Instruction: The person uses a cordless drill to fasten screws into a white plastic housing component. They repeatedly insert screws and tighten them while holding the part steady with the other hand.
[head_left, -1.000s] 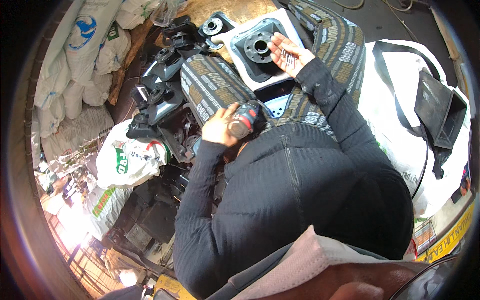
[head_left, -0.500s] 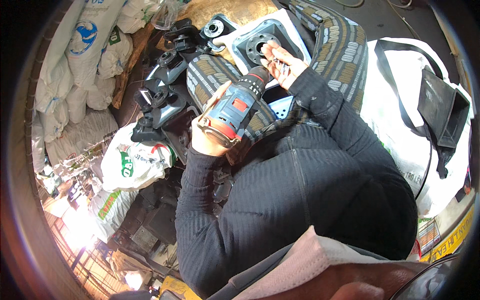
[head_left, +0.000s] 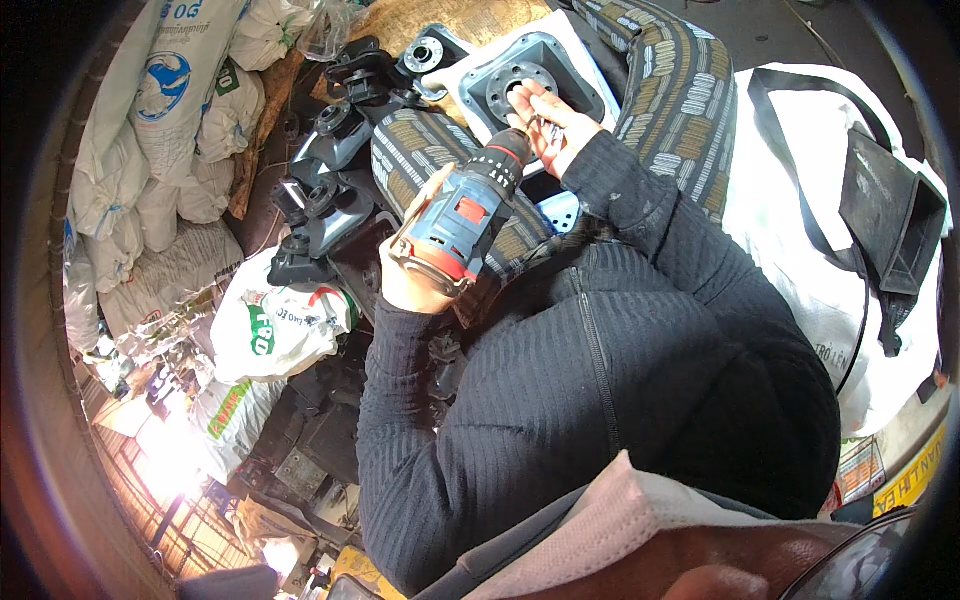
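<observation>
One hard, likely heavy drill (head_left: 458, 222) fills my left hand (head_left: 408, 278), best gripped behind, while my right hand (head_left: 565, 143) holds screws (head_left: 551, 132).

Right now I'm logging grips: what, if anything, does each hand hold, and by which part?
The left hand holds the drill at its rear left side, handle hidden. The right hand holds small metal pieces; which part cannot be told.

Smooth plastic covers the drill (head_left: 452, 225); the small fasteners (head_left: 551, 132) glint like bare metal; the flanged housing (head_left: 492, 97) has a smooth metallic sheen; the jacket (head_left: 520, 385) is ribbed matt cloth, the trousers (head_left: 675, 90) cloth; the clear bag (head_left: 325, 32) is crinkled glossy plastic; the board (head_left: 440, 18) looks like rough wood.
</observation>
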